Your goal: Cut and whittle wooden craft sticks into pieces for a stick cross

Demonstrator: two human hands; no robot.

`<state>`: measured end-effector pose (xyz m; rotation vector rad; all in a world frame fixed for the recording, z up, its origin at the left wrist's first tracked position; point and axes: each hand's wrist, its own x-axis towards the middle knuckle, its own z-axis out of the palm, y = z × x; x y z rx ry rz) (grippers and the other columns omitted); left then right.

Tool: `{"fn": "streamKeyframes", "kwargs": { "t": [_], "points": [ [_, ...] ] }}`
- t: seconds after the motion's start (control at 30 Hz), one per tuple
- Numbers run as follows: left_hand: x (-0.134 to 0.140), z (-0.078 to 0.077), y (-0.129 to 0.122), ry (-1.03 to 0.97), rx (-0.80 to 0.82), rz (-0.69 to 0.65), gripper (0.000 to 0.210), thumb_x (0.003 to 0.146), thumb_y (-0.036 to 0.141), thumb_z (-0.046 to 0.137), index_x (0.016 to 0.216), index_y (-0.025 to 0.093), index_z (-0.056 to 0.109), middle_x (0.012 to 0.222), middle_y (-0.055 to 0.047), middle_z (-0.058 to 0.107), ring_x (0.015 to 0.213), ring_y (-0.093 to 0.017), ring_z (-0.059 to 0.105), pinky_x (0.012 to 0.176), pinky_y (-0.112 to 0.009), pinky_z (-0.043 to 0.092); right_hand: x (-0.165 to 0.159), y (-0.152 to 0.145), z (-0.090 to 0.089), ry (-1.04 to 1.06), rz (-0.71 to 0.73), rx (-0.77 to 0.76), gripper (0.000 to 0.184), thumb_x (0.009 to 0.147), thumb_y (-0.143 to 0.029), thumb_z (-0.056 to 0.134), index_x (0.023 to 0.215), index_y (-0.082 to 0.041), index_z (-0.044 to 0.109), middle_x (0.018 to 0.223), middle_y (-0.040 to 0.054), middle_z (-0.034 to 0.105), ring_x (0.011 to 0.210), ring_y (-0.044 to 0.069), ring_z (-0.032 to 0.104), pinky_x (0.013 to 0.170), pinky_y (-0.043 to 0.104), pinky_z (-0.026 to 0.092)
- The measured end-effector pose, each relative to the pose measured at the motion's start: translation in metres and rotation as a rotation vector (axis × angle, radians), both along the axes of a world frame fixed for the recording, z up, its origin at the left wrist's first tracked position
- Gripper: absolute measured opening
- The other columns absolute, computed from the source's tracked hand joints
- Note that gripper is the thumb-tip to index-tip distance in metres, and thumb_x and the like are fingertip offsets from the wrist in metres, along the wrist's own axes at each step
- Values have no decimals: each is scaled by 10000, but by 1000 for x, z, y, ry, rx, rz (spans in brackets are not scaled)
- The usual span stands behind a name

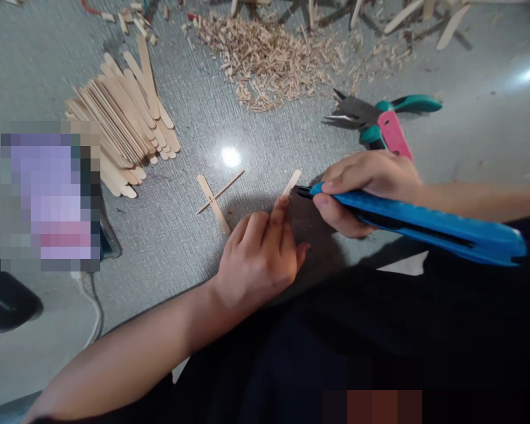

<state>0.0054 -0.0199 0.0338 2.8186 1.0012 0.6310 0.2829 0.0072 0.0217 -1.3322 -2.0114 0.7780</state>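
Observation:
My right hand (371,191) is closed around a blue utility knife (424,221), whose tip points left. Under the fingertips of my left hand (258,256) a popsicle stick (292,181) is pressed against the table, and only its rounded far end shows. The knife's tip is right beside this stick; whether the blade touches it I cannot tell. Left of my left hand, a wider flat stick (221,219) and a thin pointed sliver of wood (232,181) lie crossed, the sliver passing over or through the flat stick.
A pile of popsicle sticks (123,112) lies at the upper left. Beyond my hands is a heap of wood chips (278,65). Pliers with green and pink handles (357,112) lie above my right hand. A white cable (98,309) runs from a device whose screen is pixelated.

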Motion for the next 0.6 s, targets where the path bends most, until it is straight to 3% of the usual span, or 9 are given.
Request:
{"fn": "streamKeyframes", "kwargs": {
  "t": [0.1, 0.27, 0.5, 0.6],
  "points": [
    [0, -3, -1, -8, 1, 7, 410, 1137, 362, 716, 1165, -7, 894, 1409, -218, 881, 860, -281, 757, 721, -442, 631, -10, 1, -3, 15, -10, 37, 213, 988, -448, 869, 1117, -347, 733, 836, -3, 781, 741, 263, 799, 634, 379, 637],
    [-2, -7, -1, -33, -3, 3, 385, 1125, 358, 724, 1137, 14, 898, 1414, -208, 881, 868, -286, 741, 708, -450, 623, -24, 10, -10, 131, 129, 335, 271, 907, -215, 838, 1062, -333, 650, 717, -84, 709, 473, 155, 649, 456, 311, 507],
    [-3, -9, -1, -51, -14, -6, 363, 1121, 362, 733, 1113, 35, 893, 1422, -227, 876, 873, -293, 721, 705, -458, 611, -25, 17, -11, 168, 155, 355, 246, 927, -201, 820, 1053, -328, 652, 735, -91, 719, 454, 134, 627, 464, 305, 492],
    [-3, -10, -1, -53, -11, -6, 363, 1125, 366, 727, 1113, 44, 894, 1425, -222, 876, 868, -292, 720, 697, -455, 598, -23, 16, -9, 132, 184, 347, 173, 1000, -232, 783, 1014, -321, 636, 761, -74, 738, 498, 134, 633, 503, 296, 498]
  ]
}}
